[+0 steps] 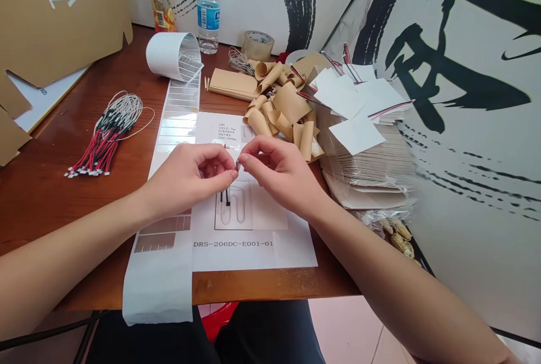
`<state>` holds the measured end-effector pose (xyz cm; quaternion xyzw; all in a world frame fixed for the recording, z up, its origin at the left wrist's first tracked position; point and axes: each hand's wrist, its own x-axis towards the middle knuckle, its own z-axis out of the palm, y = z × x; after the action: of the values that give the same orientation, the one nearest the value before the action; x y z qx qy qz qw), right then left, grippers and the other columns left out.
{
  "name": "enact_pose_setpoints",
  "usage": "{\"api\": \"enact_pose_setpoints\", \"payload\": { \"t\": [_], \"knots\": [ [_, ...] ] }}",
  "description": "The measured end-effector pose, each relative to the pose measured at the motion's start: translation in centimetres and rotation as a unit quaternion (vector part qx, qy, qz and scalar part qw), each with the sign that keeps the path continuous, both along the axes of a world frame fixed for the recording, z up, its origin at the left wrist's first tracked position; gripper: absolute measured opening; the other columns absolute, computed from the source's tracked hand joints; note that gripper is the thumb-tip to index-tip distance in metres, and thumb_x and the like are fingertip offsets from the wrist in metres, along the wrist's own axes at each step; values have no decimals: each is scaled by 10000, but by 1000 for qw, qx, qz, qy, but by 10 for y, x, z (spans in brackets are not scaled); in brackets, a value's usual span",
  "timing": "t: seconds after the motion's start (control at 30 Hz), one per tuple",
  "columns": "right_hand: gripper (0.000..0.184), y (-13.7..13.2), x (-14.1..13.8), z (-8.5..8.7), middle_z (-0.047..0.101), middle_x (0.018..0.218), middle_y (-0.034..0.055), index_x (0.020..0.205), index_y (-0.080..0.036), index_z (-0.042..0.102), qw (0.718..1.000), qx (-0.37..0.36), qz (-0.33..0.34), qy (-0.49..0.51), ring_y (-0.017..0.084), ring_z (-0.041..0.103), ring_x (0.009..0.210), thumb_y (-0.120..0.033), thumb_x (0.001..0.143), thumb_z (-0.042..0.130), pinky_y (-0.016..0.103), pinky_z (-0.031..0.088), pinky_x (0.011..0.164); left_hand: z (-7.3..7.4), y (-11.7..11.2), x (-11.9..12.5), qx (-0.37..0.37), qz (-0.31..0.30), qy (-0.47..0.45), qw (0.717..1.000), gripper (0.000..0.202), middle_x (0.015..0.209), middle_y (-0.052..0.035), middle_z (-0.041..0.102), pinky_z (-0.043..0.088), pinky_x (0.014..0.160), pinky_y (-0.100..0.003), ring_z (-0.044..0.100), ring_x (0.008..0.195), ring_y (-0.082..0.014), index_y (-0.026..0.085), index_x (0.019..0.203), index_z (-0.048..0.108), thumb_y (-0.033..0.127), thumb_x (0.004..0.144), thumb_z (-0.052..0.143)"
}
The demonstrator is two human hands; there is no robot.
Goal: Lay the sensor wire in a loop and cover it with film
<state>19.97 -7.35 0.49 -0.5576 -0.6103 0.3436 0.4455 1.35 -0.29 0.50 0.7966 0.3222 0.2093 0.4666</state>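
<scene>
Over a printed white sheet (254,254) my left hand (190,175) and my right hand (283,175) meet fingertip to fingertip. Both are closed in a pinch on a small dark piece (237,165), too small and covered to name. Beneath them the sheet shows a looped wire outline in a frame and the print DRS-206DC-E001-01. A strip of clear labels (180,99) runs under my left wrist, from a roll (169,55) at the back to its backing paper hanging over the table's front edge.
Left lies a bundle of red, black and white wires with connectors (107,133). Behind my right hand are curled brown paper pieces (291,102) and a stack of white cards (367,167). Further back stand a tape roll (257,45), a water bottle (208,14) and a cardboard box (63,26).
</scene>
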Motion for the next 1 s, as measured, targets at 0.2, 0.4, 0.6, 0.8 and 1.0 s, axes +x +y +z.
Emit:
{"api": "enact_pose_setpoints", "payload": {
  "t": [0.2,0.4,0.6,0.8,1.0],
  "knots": [
    [159,3,3,-1,618,792,-13,794,-185,615,999,-17,31,6,101,502,658,-307,874,679,282,394,605,0,-1,-1,24,-22,14,999,206,667,20,622,432,553,-251,538,607,-107,179,819,715,370,851,644],
    [185,2,3,1,563,723,-30,740,-195,568,998,-52,18,14,101,480,625,-304,864,651,289,380,607,-1,1,0,100,-39,26,994,176,615,44,618,420,542,-234,548,565,-95,180,866,722,330,868,630],
    [174,1,2,-2,536,701,-37,733,-197,539,998,-54,15,-11,99,445,622,-272,863,629,282,356,599,-4,4,-2,166,-61,55,983,136,615,66,631,407,553,-224,561,558,-86,193,912,704,304,891,627],
    [169,0,0,-5,564,721,-19,741,-197,540,997,-6,12,-82,113,474,645,-261,886,597,278,369,587,-11,6,-5,211,-62,99,971,169,671,59,643,412,605,-244,588,608,-102,198,1021,672,304,919,589],
    [165,-9,-7,1,547,699,-33,749,-198,532,994,13,56,-95,103,451,623,-211,904,586,266,374,595,-14,7,-5,232,-57,138,961,214,689,34,648,400,615,-269,589,632,-139,202,1029,641,342,905,536]
  ]
}}
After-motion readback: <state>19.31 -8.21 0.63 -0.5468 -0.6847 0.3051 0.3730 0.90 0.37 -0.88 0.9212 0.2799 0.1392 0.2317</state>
